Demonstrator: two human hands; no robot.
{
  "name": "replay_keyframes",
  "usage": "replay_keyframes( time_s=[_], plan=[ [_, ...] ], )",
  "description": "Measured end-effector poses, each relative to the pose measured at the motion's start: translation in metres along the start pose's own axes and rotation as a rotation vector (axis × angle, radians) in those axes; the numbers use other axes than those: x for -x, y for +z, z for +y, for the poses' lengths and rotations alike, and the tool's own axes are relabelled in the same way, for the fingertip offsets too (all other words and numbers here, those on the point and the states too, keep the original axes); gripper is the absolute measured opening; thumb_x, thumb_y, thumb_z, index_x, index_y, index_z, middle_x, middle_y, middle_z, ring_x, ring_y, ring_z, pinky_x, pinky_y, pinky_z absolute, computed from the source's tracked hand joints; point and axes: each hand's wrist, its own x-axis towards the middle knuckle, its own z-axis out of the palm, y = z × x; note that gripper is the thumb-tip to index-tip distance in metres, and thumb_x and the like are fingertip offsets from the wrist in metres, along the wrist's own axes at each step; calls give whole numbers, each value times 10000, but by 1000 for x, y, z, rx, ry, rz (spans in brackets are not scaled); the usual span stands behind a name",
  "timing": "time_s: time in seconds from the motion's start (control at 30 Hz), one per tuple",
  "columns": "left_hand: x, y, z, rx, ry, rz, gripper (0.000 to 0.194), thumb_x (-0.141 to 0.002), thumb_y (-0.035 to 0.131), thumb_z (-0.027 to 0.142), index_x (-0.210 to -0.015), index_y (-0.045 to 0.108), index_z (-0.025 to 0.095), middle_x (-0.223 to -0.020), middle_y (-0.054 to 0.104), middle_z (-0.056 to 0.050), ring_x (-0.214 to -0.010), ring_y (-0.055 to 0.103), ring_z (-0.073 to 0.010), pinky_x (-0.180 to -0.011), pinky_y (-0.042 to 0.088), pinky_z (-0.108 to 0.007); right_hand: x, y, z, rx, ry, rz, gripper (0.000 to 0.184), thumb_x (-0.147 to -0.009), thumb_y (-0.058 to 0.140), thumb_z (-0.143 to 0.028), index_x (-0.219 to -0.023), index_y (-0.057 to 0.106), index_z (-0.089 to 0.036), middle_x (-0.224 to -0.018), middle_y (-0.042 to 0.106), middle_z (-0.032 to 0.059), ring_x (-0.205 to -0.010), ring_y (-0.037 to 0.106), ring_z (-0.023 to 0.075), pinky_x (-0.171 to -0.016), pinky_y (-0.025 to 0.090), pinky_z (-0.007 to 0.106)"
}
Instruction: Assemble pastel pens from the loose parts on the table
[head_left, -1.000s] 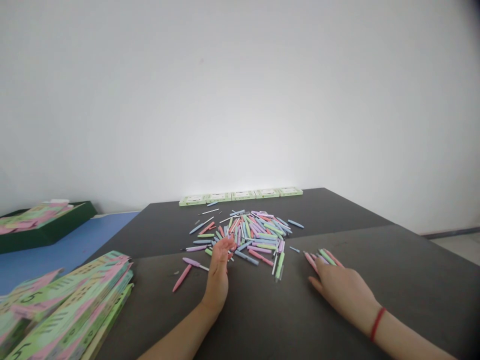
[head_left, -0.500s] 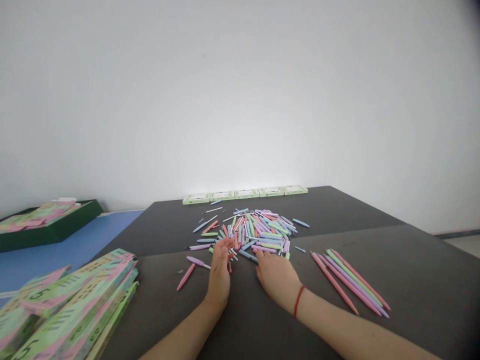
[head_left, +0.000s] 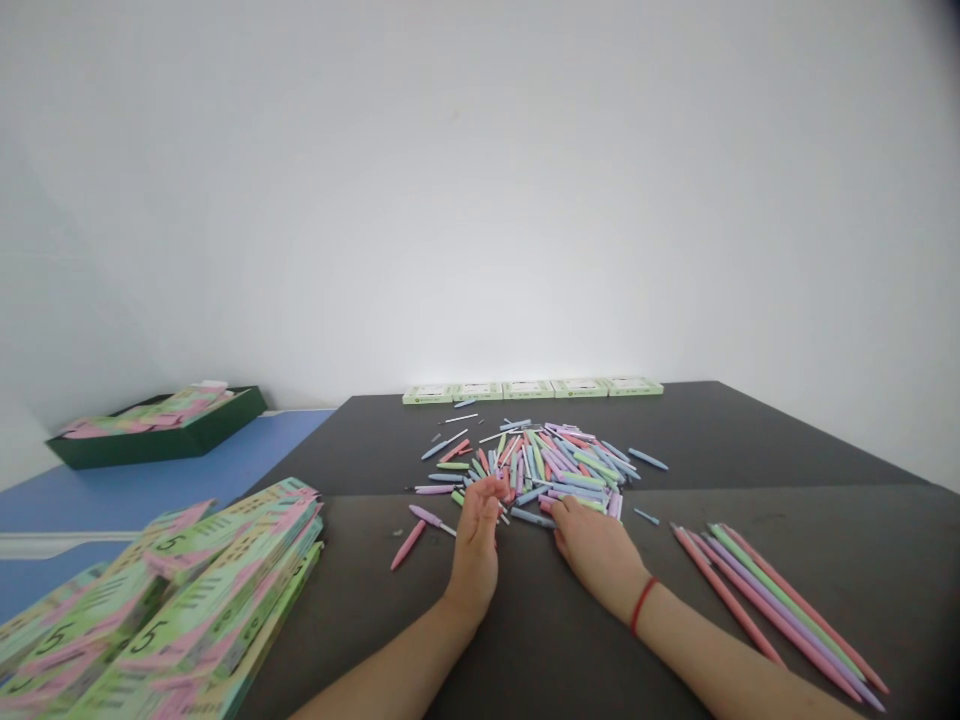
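A loose pile of pastel pen parts (head_left: 570,460), with barrels in pink, purple, green and blue among thin white refills, lies on the dark table. At its near left edge my left hand (head_left: 476,550) stands on its side, palm turned to the right, fingers stretched and slightly curved, holding nothing visible. My right hand (head_left: 600,555), a red string on the wrist, reaches palm down to the near edge. Its fingers are bent together beside a pink barrel (head_left: 547,507); their tips are hidden. A purple piece (head_left: 426,515) with a refill and a pink barrel (head_left: 407,546) lie left.
Several long pens (head_left: 787,605) lie side by side at the right. Flat green boxes (head_left: 527,390) line the table's back edge. Stacked printed green-and-pink packs (head_left: 225,590) fill the near left. Beyond them, a dark green tray (head_left: 157,445) with similar packs rests on a blue surface (head_left: 187,490).
The view has swung left, so everything appears further right. Both hands stay at the pile's near edge. A small red piece seen by my left hand earlier is now out of sight.
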Motion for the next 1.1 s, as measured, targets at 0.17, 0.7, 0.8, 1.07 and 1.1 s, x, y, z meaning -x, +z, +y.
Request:
replay_keyframes(
  time_s=[0.17,0.7,0.8,1.07,1.1],
  plan=[
    [2,1,6,-35,16,-24,210,-904,420,323,-1021,550,208,-1019,604,-52,-1012,559,-212,-916,399,-355,0,1,7,-121,24,20,215,-877,406,-149,-984,592,-138,-946,643,116,-799,635,210,-638,418,270],
    [7,8,6,212,-208,-144,250,-794,604,399,-905,607,175,-954,696,-63,-908,637,-225,-889,450,-390,0,11,-4,-1372,15,-265,176,-819,470,-324,-772,540,-170,-577,493,-65,-417,401,50,-380,292,162],
    [5,7,6,285,-226,-99,243,-787,610,406,-851,581,173,-910,705,-60,-851,650,-215,-836,473,-377,-1,9,-3,-1479,-5,-298,161,-783,515,-319,-831,534,-167,-672,566,-40,-467,460,53,-390,328,156],
    [1,1,9,199,-184,-20,230,-818,579,375,-947,563,185,-916,711,-71,-834,656,-215,-697,464,-297,-6,16,-1,-1454,30,-293,115,-744,460,-233,-829,501,-167,-611,567,-49,-437,473,57,-362,324,145],
    [1,1,13,156,-158,-30,225,-829,567,373,-963,565,192,-932,708,-69,-838,653,-215,-687,461,-292,-6,15,-2,-1472,25,-292,141,-725,458,-209,-853,502,-170,-650,582,-41,-467,503,65,-375,348,148]
  ],
)
